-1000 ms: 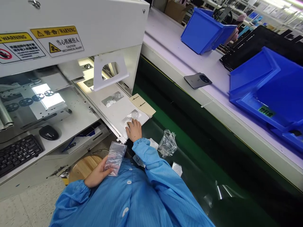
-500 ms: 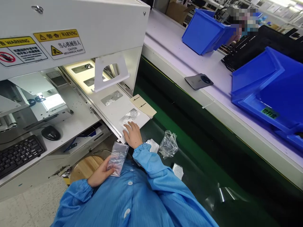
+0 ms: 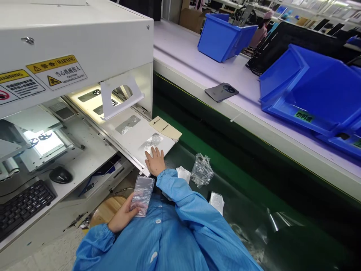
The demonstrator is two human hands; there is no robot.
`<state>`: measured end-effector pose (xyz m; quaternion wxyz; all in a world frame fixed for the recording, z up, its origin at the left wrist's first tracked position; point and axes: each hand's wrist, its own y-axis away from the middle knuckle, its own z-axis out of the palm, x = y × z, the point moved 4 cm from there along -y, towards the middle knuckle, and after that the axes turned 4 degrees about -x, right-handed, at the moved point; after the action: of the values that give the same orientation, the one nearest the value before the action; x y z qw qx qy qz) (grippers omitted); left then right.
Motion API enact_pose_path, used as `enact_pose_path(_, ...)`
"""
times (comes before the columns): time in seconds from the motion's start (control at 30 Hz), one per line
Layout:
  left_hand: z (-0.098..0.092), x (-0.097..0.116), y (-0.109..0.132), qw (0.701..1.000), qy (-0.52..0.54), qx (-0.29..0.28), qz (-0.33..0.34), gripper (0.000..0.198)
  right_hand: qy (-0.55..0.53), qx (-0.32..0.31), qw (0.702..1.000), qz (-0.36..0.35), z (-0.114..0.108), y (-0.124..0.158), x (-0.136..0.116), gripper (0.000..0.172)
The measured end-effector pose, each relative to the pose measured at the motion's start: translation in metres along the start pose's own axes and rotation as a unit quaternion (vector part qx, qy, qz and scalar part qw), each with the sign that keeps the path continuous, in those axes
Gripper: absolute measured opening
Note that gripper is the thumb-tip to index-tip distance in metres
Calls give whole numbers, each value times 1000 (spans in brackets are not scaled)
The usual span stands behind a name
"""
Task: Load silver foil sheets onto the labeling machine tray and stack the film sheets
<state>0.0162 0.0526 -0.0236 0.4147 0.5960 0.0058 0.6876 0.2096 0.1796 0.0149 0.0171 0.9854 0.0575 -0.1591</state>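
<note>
My left hand [image 3: 122,216] is closed around a flat, see-through packet [image 3: 143,194], with my thumb on top and the packet in front of my tummy. My right hand [image 3: 156,162] is open, palm down, with its fingers spread out over the near end of a long white board [image 3: 135,141]. A shiny, clear-looking sheet [image 3: 152,142] lies on that board, right at my right fingertips. I can't tell if they are pressing on it.

Just past that sheet, farther from my right hand, is a flat gray piece [image 3: 128,125] with small round holes. Beyond it, a white bracket [image 3: 107,103] with a big hole stands over the board, and more gray pieces lie in yellow light behind it. A tan board [image 3: 166,128] with two dark marks sits ahead of my right hand and a bit to its right.

To the right of my right hand, crumpled clear plastic [image 3: 202,171] and a small white packet [image 3: 217,203] lie on a dark green surface [image 3: 239,180]. Far to the left of my left hand are a black mouse [image 3: 61,175] and a keyboard [image 3: 25,205].
</note>
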Motion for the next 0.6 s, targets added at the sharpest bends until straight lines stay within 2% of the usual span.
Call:
enact_pose_path(0.2, -1, 2, 1, 1000, 17, -3, 3, 80, -18, 12, 1000, -9, -10, -1, 5, 41)
enact_pose_path(0.27, -2, 5, 0, 1000, 9, 4, 8, 78, -59, 24, 998, -13, -19, 9, 6, 39)
enact_pose_path(0.33, 2, 9, -4, 1000, 4, 0, 12, 73, -144, 32, 989, -20, -30, 26, 7, 38)
enact_pose_path(0.47, 25, 23, -25, 998, -3, -56, 36, 65, -318, -22, 947, -40, -45, 76, 2, 45)
enact_pose_path(0.53, 44, 28, -40, 994, -23, -91, 47, 58, -354, -58, 932, -41, -44, 103, 2, 53)
enact_pose_path(0.6, 65, 27, -54, 989, -43, -139, 21, 49, -371, -66, 926, -16, -38, 132, 10, 48)
